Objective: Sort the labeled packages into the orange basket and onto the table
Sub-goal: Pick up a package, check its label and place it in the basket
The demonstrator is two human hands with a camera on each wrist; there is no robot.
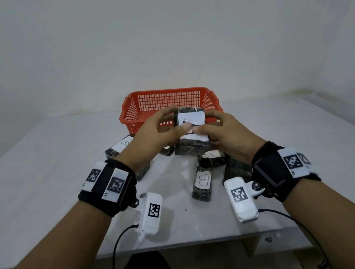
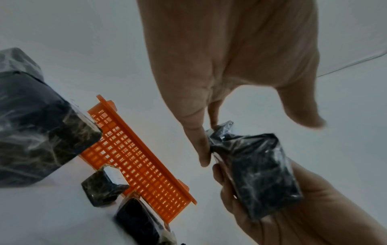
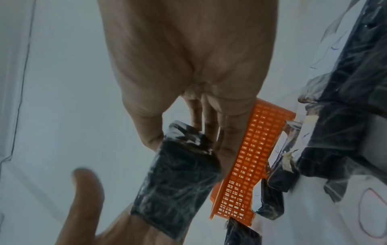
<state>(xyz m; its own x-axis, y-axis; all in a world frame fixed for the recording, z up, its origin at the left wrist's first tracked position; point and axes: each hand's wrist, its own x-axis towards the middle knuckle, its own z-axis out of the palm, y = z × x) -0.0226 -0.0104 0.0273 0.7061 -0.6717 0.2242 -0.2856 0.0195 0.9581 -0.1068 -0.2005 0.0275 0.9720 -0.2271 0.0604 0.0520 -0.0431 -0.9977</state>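
**Mia:** What are the hands doing?

**Ben:** The left hand (image 1: 149, 133) and the right hand (image 1: 224, 132) both hold one dark package (image 1: 192, 130). The fingers curl round its sides. The thumbs press on its white label. It is up in the air, just in front of the orange basket (image 1: 168, 103).

**Mia:** What letter is on it?

**Ben:** I can't tell. The thumbs cover most of it.

**Mia:** What could go wrong?

**Ben:** I think the wrap looks shiny and slippery. If one hand lets go too soon, the package could slide out and fall on the ones below. And if the letter is read wrong because thumbs hide it, it could go in the wrong place.

**Mia:** Anything else?

**Ben:** The wrists are low over the heap. A wrist could bump a package and flip it, and then its label would be hidden.

**Mia:** How many packages are there?

**Ben:** One in the hands. On the table (image 1: 42, 187), in front of the basket, I count about five more. One to the left shows a B (image 1: 125, 142). One nearest the person shows a B too (image 1: 202, 180). The others are partly hidden by the hands, so I'm not sure of the count.

**Mia:** And baskets?

**Ben:** One basket. I see no package in it.
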